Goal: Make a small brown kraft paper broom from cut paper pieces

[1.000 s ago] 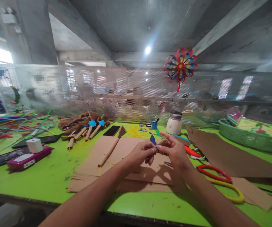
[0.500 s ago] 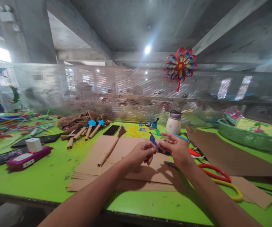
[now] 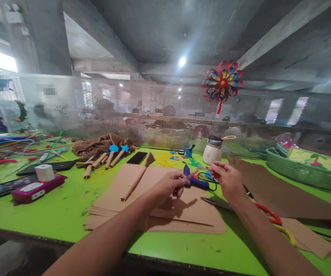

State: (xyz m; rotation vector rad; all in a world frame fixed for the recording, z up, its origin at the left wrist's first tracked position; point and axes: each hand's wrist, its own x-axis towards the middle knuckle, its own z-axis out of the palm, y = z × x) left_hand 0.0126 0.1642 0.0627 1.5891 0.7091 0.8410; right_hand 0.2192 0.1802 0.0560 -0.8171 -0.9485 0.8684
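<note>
My left hand (image 3: pixel 174 184) is closed in a pinch over the stack of brown paper sheets (image 3: pixel 156 176). A thin, short brown paper strip (image 3: pixel 193 174) sticks out from its fingertips toward the right. My right hand (image 3: pixel 228 179) hovers further right, thumb and fingers pressed together; what they pinch, if anything, is too small to tell. Between and behind the hands lies a blue glue gun (image 3: pixel 198 181). Scissors (image 3: pixel 269 214) with red and yellow handles lie partly under my right forearm. A rolled paper handle with a fringed brown top (image 3: pixel 135 180) rests on the sheets.
Several fringed paper pieces with blue cutouts (image 3: pixel 114 148) lie at the back left, near a black phone (image 3: pixel 137 157). A white jar (image 3: pixel 212 150) stands behind my right hand. A green basket (image 3: pixel 303 168), brown card (image 3: pixel 274 191) and purple power strip (image 3: pixel 38 188) flank the work area.
My right hand has moved right, away from my left hand, exposing the glue gun and its cable. The left hand keeps its pinch on the strip. The view has shifted slightly.
</note>
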